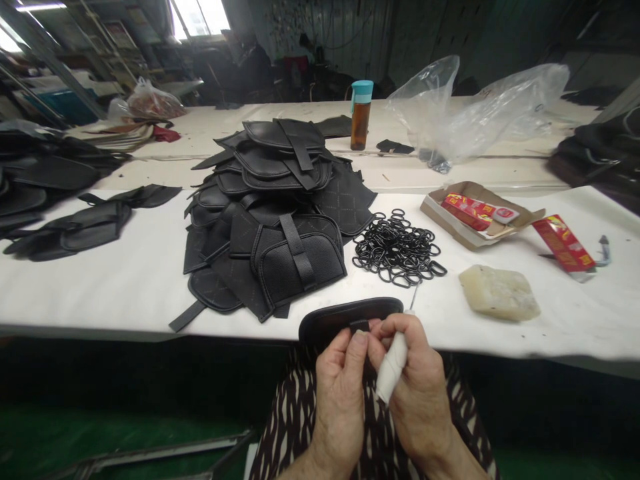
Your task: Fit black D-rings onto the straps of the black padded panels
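A black leather piece with a piped edge [320, 323] rests against the table's front edge above my lap. My left hand [341, 377] pinches a short black strap [359, 326] on it between thumb and finger. In my right hand [420, 373] is an awl with a white wrapped handle [391, 367], its thin metal tip pointing up and away. The right fingertips also meet at the strap, close to the left ones. Just beyond the hands lies a heap of black metal D-rings [395, 248]. Left of it stands a tall pile of black leather pieces [295, 257].
To the right are a yellowish wax-like block [499, 292], a cardboard tray [450, 230] and a red packet [565, 245]. A bottle with a turquoise lid [361, 117] and clear plastic bags [480, 110] stand farther back. More black pieces [90, 227] lie at the left.
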Tool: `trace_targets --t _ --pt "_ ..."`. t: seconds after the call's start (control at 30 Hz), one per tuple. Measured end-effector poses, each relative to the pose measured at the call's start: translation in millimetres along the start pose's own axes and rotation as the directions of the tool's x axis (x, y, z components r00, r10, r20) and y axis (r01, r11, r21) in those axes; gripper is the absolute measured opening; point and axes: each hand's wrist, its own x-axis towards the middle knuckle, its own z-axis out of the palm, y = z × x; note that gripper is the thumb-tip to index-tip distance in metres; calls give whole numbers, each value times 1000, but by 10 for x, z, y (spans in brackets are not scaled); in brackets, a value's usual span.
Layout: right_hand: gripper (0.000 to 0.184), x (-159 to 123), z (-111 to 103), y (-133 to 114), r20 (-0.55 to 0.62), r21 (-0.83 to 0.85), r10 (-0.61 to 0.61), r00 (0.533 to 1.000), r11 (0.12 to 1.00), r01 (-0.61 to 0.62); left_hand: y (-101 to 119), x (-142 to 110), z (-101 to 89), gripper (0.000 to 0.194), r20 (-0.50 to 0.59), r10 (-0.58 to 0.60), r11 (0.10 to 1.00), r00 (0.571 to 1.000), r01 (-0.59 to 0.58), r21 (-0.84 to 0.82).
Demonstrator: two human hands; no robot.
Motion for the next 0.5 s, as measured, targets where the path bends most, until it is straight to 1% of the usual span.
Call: trace_targets --t 0.13,0.23,0.3,0.33,0.37,0.4,0.43,0.47,0.5 --pt "7 10 29 4 -19 -31 -11 1000 999 11 8 21 -13 26 -25 -6 1000 1000 5 -12" --pt "5 -12 12 -23 11 -55 -27 1000 998 28 41 43 -24 26 -29 -40 999 999 40 -15" --pt "7 -29 -42 -40 21 -87 -107 994 990 109 69 55 -30 27 -15 -66 997 998 66 -31" --pt "11 -31 -80 -43 -7 -116 -188 982 976 186 84 60 -31 27 -4 -73 996 997 73 -44" --pt "16 -23 -122 -41 -60 -163 -285 957 948 272 98 63 -32 27 7 -76 995 997 76 -60" --pt "20 -6 -163 -34 -118 -225 -374 920 912 342 111 66 -31 26 20 -77 994 997 79 -78" --pt "23 21 -199 -24 -162 -286 -429 889 882 374 123 68 -30 26 33 -81 992 996 84 -99" --pt "25 57 -226 -12 -178 -320 -432 884 875 364 133 68 -29 25 47 -88 988 995 93 -119" --pt "24 97 -243 0 -156 -307 -373 915 898 314 142 67 -28 25 61 -100 985 993 108 -137"
